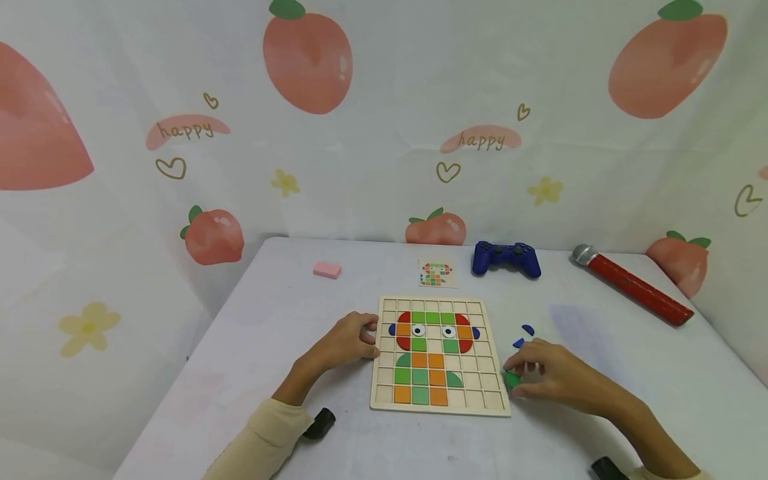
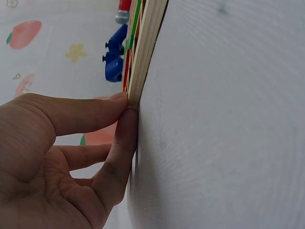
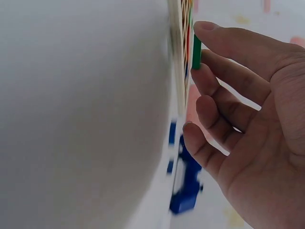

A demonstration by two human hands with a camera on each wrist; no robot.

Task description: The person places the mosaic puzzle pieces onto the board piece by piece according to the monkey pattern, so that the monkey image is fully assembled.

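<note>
A wooden grid board lies on the table, with red, orange, green and blue tiles forming a figure with two round eyes. At the board's left edge, the thumb and a finger of my left hand pinch its rim; the wooden edge shows between them in the left wrist view. My right hand holds a green piece between thumb and fingertips, beside the board's lower right edge. Its full outline is partly hidden by the fingers. Two small blue half-round pieces lie just beyond the right hand.
Behind the board lies a small picture card with a similar figure. A pink block sits at the back left. A blue game controller and a red microphone lie at the back right, before a peach-patterned cloth.
</note>
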